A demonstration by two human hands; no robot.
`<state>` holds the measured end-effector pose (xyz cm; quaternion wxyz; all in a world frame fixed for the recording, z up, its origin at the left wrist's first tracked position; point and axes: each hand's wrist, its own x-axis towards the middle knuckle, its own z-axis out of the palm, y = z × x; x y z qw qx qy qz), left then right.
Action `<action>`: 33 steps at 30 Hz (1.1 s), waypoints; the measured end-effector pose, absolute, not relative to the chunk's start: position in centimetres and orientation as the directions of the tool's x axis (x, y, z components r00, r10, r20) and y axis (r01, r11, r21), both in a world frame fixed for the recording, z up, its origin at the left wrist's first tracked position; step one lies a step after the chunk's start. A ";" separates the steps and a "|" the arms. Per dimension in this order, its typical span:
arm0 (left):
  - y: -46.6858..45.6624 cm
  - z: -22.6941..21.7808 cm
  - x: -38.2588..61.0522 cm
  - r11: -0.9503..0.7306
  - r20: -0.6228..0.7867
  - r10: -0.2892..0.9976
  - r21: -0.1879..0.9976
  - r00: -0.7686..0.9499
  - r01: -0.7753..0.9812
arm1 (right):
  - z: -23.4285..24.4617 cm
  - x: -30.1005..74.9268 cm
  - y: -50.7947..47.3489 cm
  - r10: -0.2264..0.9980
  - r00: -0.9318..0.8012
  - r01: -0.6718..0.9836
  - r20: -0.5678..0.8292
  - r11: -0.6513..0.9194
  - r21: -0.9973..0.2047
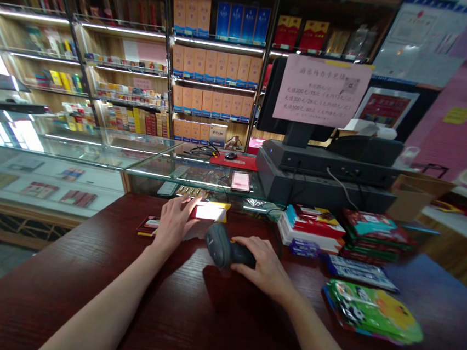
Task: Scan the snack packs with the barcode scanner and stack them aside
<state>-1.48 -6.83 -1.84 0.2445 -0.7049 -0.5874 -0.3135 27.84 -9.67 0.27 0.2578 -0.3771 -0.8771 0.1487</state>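
- At the dark red wooden counter (79,314), the left hand (175,221) is lying open, with its fingers spread and resting on a small, shiny red and gold box (209,213).
- That box is sitting at 12 o'clock, and the flat hand seems to be keeping it still.
- The right hand (266,266) is curling tightly around the handle of a grey and black barcode scanner (220,245), and the scanner's nose is pointing toward the box.
- Bright paper packs (311,226) are sitting in piles at 2 o'clock, maybe to stay neat.
- A pink paper sign (322,90) is hanging on a black screen (272,96), maybe so people can read it.
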 end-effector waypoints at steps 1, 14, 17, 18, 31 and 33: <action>-6.8 -1.9 -1.5 -0.192 0.731 0.673 0.021 0.115 0.981 | 0.3 27.8 -9.7 0.741 -0.579 0.588 0.339 0.668 -0.456; -7.0 -1.5 -1.4 -0.192 0.720 0.690 0.075 0.080 0.979 | -0.6 27.8 -9.9 0.637 -0.747 0.515 0.190 0.736 -0.440; -6.9 -1.6 -1.4 -0.194 0.719 0.691 0.090 0.071 0.977 | -0.8 27.8 -9.9 0.625 -0.762 0.508 0.166 0.737 -0.446; -6.9 -1.7 -1.5 -0.195 0.720 0.690 0.089 0.072 0.977 | -0.8 27.8 -9.9 0.624 -0.765 0.507 0.160 0.737 -0.447; -7.3 -1.3 -0.4 -0.281 0.734 0.662 0.049 0.156 0.959 | -1.1 27.3 -8.7 0.874 -0.392 0.431 0.287 0.450 -0.782; -7.3 -1.4 -0.1 -0.303 0.733 0.658 0.047 0.173 0.952 | -1.6 26.9 -7.8 0.943 -0.203 0.374 0.264 0.324 -0.869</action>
